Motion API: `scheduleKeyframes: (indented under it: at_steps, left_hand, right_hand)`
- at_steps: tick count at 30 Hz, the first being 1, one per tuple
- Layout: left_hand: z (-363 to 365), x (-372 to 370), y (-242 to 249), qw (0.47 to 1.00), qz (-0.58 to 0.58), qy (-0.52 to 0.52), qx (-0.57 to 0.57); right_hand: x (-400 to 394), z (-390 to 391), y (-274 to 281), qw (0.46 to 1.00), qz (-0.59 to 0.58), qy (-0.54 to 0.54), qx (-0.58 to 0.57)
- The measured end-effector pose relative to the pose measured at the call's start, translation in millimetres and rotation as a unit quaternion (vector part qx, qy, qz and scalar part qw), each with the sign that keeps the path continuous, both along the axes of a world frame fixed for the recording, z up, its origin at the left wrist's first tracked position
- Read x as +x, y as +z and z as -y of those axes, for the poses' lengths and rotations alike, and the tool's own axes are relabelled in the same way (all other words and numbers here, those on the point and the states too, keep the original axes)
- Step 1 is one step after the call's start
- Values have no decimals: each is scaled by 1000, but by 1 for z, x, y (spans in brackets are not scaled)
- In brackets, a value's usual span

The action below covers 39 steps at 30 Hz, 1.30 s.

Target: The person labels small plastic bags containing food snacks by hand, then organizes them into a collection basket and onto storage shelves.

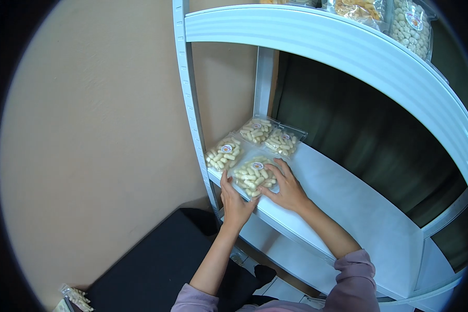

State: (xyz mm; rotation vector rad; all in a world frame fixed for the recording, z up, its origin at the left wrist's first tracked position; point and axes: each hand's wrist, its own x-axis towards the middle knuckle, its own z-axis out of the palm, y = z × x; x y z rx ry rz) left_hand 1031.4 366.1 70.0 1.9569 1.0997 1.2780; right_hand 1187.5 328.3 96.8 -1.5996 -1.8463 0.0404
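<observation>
Both hands are at a clear bag of pale, finger-shaped snacks (254, 176) with a round label, lying at the front left of the white shelf (343, 208). My left hand (235, 203) holds the bag's left and front edge, thumb and fingers apart around it. My right hand (286, 188) grips its right side, with fingers on top and thumb at the front. Three similar bags lie just behind and beside it: one at the left (225, 152), one at the back (257, 130) and one at the back right (282, 141).
An upper shelf (307, 23) holds more snack bags (412, 28). A slotted upright post (192, 104) stands at the left, against a beige wall (99, 130). Dark cloth (359, 125) hangs behind. A black surface (156, 260) and another small bag (76, 298) are lower left.
</observation>
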Motion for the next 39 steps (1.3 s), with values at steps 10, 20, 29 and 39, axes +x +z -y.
scheduleKeyframes:
  at_steps: [10, 20, 29, 39]
  left_hand:
    - [10, -7, -1, 997, -55, -7, 52]
    - [1, 3, -3, 999, -7, -4, 49]
    - [55, -62, -23, 998, 22, 3, 60]
    - [185, -343, -88, 895, 39, 434, -95]
  right_hand:
    - [5, 4, 12, 996, 71, -11, -59]
    - [5, -5, 2, 994, 83, -47, -46]
    - [3, 2, 11, 984, 105, -93, 114]
    - [-164, 17, 44, 932, 107, 214, 273]
